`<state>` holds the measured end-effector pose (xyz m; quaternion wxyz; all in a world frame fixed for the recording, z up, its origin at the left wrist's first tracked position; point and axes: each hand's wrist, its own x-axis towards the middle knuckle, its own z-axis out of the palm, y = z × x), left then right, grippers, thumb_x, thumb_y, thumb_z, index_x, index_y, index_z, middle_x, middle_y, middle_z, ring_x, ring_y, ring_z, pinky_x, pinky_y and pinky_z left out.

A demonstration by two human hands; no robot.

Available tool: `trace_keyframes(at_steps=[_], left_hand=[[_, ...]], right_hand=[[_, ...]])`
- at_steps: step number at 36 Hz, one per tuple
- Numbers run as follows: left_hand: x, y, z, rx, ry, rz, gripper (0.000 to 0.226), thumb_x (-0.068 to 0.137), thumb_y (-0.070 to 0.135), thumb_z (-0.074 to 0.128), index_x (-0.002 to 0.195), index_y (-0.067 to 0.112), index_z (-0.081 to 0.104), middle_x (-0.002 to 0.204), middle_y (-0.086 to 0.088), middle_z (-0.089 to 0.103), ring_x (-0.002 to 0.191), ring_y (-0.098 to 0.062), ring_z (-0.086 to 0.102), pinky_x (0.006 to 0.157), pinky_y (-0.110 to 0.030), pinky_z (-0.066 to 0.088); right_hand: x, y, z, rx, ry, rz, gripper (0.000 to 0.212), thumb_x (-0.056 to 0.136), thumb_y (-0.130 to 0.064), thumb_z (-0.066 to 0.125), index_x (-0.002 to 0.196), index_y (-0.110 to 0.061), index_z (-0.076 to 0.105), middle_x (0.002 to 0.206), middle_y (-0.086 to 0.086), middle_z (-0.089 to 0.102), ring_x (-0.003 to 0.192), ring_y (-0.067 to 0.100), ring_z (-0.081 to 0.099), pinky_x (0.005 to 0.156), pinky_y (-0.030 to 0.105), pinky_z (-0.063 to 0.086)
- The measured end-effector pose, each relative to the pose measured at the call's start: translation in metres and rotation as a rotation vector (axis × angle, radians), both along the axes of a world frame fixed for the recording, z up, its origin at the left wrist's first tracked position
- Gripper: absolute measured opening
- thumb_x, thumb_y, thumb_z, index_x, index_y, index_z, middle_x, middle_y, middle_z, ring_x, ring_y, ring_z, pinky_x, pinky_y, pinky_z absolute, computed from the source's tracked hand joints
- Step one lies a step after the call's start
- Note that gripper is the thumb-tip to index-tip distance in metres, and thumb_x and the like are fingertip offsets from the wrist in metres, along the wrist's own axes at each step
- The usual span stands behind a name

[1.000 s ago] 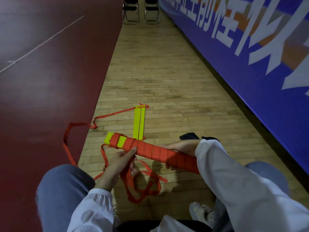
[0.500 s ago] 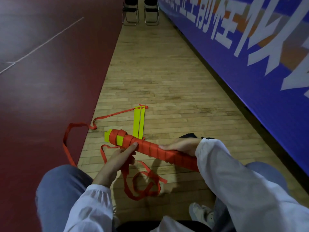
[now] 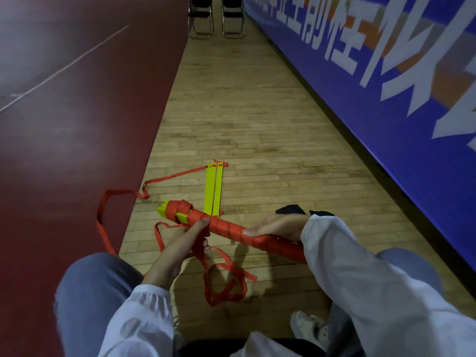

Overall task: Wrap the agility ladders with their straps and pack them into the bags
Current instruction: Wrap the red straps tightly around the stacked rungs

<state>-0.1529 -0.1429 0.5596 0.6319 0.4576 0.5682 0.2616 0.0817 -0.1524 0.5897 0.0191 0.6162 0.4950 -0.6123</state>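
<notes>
Subject of inspection: the ladder bundle [image 3: 226, 228], a stack of flat yellow rungs bound in turns of orange strap [image 3: 199, 251], held low over the floor [image 3: 244, 112] in front of the seated person's knees. Its part-bare yellow end points to ten o'clock and its bound end runs to four o'clock under the right sleeve. The left hand [image 3: 185, 240] presses its thumb on the windings near the ten o'clock end, while its curled fingers grip a bunch of slack strap beneath. The right hand [image 3: 278, 225] holds the bundle at mid-length. Two loose rungs [image 3: 215, 186] lie flat on the floor at twelve o'clock from the bundle, joined to strap trailing toward nine o'clock. A dark bag [image 3: 289, 209], largely hidden, lies just beyond the right hand. Assessment: the rungs look thin, stiff and light, and the bundle should carry easily in one hand. The strap is limp, tangles readily, and its turns may slide off the smooth plastic if tension drops. Recommended hold: around the bound middle, with a thumb pinning the last turn and the free strap kept taut.
</notes>
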Motion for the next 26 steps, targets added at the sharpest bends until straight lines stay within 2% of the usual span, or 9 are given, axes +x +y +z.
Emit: trace_keyframes(at_steps=[2,3,5,7,9,13,17,21,26], left_hand=[[-0.001,-0.001,-0.001,0.003,-0.001,-0.004,0.035,0.093,0.04,0.056,0.093,0.006,0.063,0.064,-0.007,0.058,0.06,-0.019,0.06,0.076,-0.033,0.046],[-0.001,-0.002,-0.002,0.007,-0.002,-0.007,0.035,0.093,0.04,0.056,0.093,0.006,0.063,0.064,-0.007,0.058,0.061,-0.019,0.061,0.078,-0.034,0.046],[-0.003,-0.002,-0.003,0.006,-0.006,-0.013,0.037,0.091,0.043,0.059,0.094,0.007,0.063,0.066,-0.007,0.059,0.063,-0.019,0.061,0.081,-0.035,0.046],[-0.004,-0.003,-0.002,0.006,-0.012,-0.027,0.049,0.078,0.055,0.064,0.094,0.008,0.064,0.069,-0.009,0.062,0.067,-0.02,0.062,0.082,-0.036,0.047],[-0.006,-0.004,-0.001,0.013,-0.009,-0.044,0.056,0.071,0.06,0.063,0.094,0.009,0.064,0.072,-0.009,0.066,0.07,-0.021,0.062,0.082,-0.038,0.048],[-0.006,-0.004,-0.003,0.003,-0.025,-0.039,0.041,0.092,0.046,0.054,0.104,0.008,0.061,0.072,-0.01,0.068,0.07,-0.021,0.063,0.08,-0.036,0.047],[-0.004,-0.001,-0.005,0.024,-0.035,-0.045,0.046,0.092,0.049,0.052,0.108,0.007,0.061,0.073,-0.01,0.068,0.073,-0.021,0.063,0.086,-0.041,0.046],[-0.003,0.0,-0.001,-0.001,-0.026,-0.071,0.05,0.092,0.052,0.05,0.104,0.005,0.064,0.072,-0.01,0.067,0.073,-0.02,0.062,0.086,-0.039,0.046],[-0.005,-0.003,-0.003,-0.042,-0.026,-0.097,0.048,0.091,0.055,0.049,0.095,0.01,0.067,0.073,-0.009,0.066,0.074,-0.02,0.061,0.089,-0.041,0.045]], right_hand=[[-0.001,0.0,-0.008,-0.052,0.107,-0.049,0.064,0.087,-0.052,0.056,0.126,-0.002,0.053,0.091,0.005,0.065,0.077,0.013,0.064,0.072,0.026,0.053],[-0.001,0.0,-0.013,-0.087,0.159,-0.08,0.057,0.091,-0.049,0.055,0.125,-0.003,0.051,0.093,0.007,0.066,0.078,0.015,0.065,0.072,0.027,0.053],[-0.004,-0.001,-0.016,-0.123,0.203,-0.092,0.037,0.097,-0.044,0.049,0.115,-0.011,0.051,0.094,0.006,0.067,0.071,0.013,0.066,0.065,0.024,0.053],[-0.006,-0.003,-0.017,-0.106,0.196,-0.091,0.028,0.098,-0.042,0.047,0.109,-0.016,0.049,0.086,0.003,0.069,0.06,0.009,0.063,0.057,0.02,0.05],[-0.008,-0.003,-0.016,-0.083,0.19,-0.09,0.029,0.099,-0.041,0.047,0.11,-0.015,0.048,0.078,0.001,0.069,0.055,0.008,0.061,0.053,0.019,0.048],[-0.007,-0.003,-0.015,-0.023,0.207,-0.088,0.041,0.098,-0.039,0.05,0.125,-0.008,0.048,0.077,0.002,0.066,0.059,0.01,0.059,0.056,0.022,0.047],[-0.006,-0.004,-0.013,0.019,0.219,-0.095,0.028,0.098,-0.036,0.051,0.112,-0.012,0.052,0.074,0.002,0.066,0.056,0.01,0.058,0.054,0.022,0.047],[-0.003,-0.004,-0.011,0.095,0.189,-0.077,0.047,0.096,-0.038,0.055,0.122,0.001,0.055,0.074,0.0,0.067,0.058,0.01,0.06,0.059,0.024,0.047],[0.0,-0.005,-0.01,0.185,0.181,-0.071,0.034,0.089,-0.041,0.065,0.096,-0.007,0.063,0.076,0.002,0.065,0.057,0.008,0.059,0.059,0.022,0.048]])
